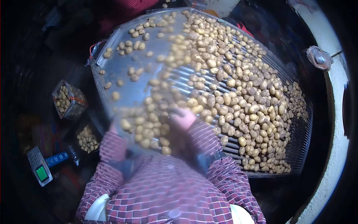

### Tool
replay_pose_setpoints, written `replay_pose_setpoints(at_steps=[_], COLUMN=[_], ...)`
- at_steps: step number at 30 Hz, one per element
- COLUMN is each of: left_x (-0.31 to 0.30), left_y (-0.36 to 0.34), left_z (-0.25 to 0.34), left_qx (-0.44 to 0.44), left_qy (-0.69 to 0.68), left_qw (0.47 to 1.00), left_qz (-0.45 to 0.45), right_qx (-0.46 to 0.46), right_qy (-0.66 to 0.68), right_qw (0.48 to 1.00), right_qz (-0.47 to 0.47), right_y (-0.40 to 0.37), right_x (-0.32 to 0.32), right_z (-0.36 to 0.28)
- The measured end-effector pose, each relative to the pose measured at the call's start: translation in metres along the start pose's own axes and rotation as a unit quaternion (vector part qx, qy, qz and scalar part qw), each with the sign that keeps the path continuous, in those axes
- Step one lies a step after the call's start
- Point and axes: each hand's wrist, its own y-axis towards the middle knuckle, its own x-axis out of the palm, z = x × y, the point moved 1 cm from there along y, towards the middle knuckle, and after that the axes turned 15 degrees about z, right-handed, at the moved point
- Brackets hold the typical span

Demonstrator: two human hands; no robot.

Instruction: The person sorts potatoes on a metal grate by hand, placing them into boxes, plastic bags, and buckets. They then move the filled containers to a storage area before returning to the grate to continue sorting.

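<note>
Many yellow-brown potatoes (257, 108) lie on a metal sorting table (141, 80) with a smooth sheet on the left and slatted bars on the right. My right hand (183, 118) is among the potatoes at the near edge, its fingers smeared by motion. Beside the sheet's near left corner is my left hand (115, 128), blurred, with its fingers mostly hidden. Between my hands is a cluster of potatoes (147, 130), some blurred. Whether either hand grips anything cannot be made out.
At left stand a clear bag of potatoes (71, 99) and another pile of potatoes (87, 139) low down. A scale display (40, 168) with a green screen is near them. A person in red (130, 3) is at the far side. A pale curved ledge (332, 89) runs along the right.
</note>
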Motion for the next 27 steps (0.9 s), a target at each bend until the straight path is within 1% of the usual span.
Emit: replay_pose_setpoints(at_steps=[2,3,4,5,6,8,9,11,12,13,14,15,16,17,18,19,20,21,22,23,24,25,26,27], left_x=[-0.076,-0.147,-0.211,-0.224,-0.275,-0.310,-0.291,-0.298,-0.323,-0.350,-0.283,-0.289,-0.201,-0.167,-0.142,-0.129,-0.115,-0.087,-0.068,-0.057,-0.032,0.005,0.027,0.034], left_y=[0.045,0.076,0.097,0.085,0.098,0.085,0.068,0.070,0.097,0.124,0.096,0.105,0.074,0.069,0.067,0.072,0.077,0.068,0.064,0.069,0.060,0.040,0.032,0.038], left_z=[0.022,0.033,0.041,0.052,0.053,0.067,0.075,0.074,0.063,0.052,0.044,0.039,0.031,0.025,0.014,0.005,-0.005,-0.012,-0.020,-0.027,-0.030,-0.027,-0.026,-0.027], left_qx=[0.190,0.167,0.161,0.151,0.253,0.142,0.092,0.112,0.133,0.153,0.217,0.183,0.277,0.283,0.312,0.343,0.404,0.344,0.376,0.460,0.407,0.347,0.286,0.266], left_qy=[0.006,-0.014,-0.070,-0.127,-0.069,0.130,0.148,0.165,0.132,0.098,0.107,-0.031,0.134,0.179,0.175,0.237,0.348,0.381,0.489,0.591,0.676,0.752,0.820,0.819], left_qw=[0.980,0.979,0.974,0.951,0.928,0.934,0.925,0.914,0.923,0.931,0.911,0.964,0.904,0.900,0.908,0.893,0.828,0.839,0.770,0.660,0.613,0.559,0.496,0.509], left_qz=[0.060,0.114,0.143,0.238,0.264,0.302,0.338,0.354,0.337,0.318,0.335,0.191,0.298,0.277,0.219,0.173,0.173,0.182,0.165,0.057,0.044,0.028,0.010,0.014], right_qx=[0.016,0.000,-0.014,-0.029,-0.044,-0.019,-0.049,0.036,0.085,0.099,0.073,0.083,0.095,0.093,0.098,0.074,0.050,0.047,0.056,0.010,-0.033,-0.044,-0.054,-0.064], right_qy=[-0.109,-0.085,-0.060,-0.093,-0.125,-0.242,-0.277,-0.353,-0.392,-0.452,-0.463,-0.467,-0.473,-0.484,-0.490,-0.478,-0.466,-0.460,-0.431,-0.407,-0.383,-0.376,-0.368,-0.360], right_qw=[0.987,0.980,0.969,0.954,0.934,0.919,0.911,0.897,0.887,0.865,0.860,0.858,0.853,0.849,0.845,0.855,0.863,0.866,0.883,0.890,0.894,0.900,0.905,0.910], right_qz=[0.117,0.178,0.238,0.285,0.331,0.311,0.302,0.263,0.230,0.193,0.202,0.198,0.198,0.190,0.192,0.189,0.187,0.193,0.180,0.206,0.231,0.217,0.206,0.197], right_y=[0.022,0.036,0.051,0.074,0.095,0.120,0.137,0.148,0.155,0.159,0.161,0.162,0.164,0.167,0.171,0.176,0.180,0.178,0.166,0.166,0.166,0.158,0.148,0.141], right_x=[-0.023,-0.037,-0.051,-0.065,-0.075,-0.088,-0.087,-0.070,-0.061,-0.052,-0.045,-0.038,-0.037,-0.037,-0.037,-0.039,-0.043,-0.046,-0.050,-0.052,-0.054,-0.057,-0.062,-0.066], right_z=[0.036,0.051,0.066,0.088,0.100,0.082,0.089,0.057,0.050,0.046,0.051,0.050,0.045,0.043,0.045,0.058,0.070,0.071,0.057,0.078,0.098,0.096,0.086,0.081])
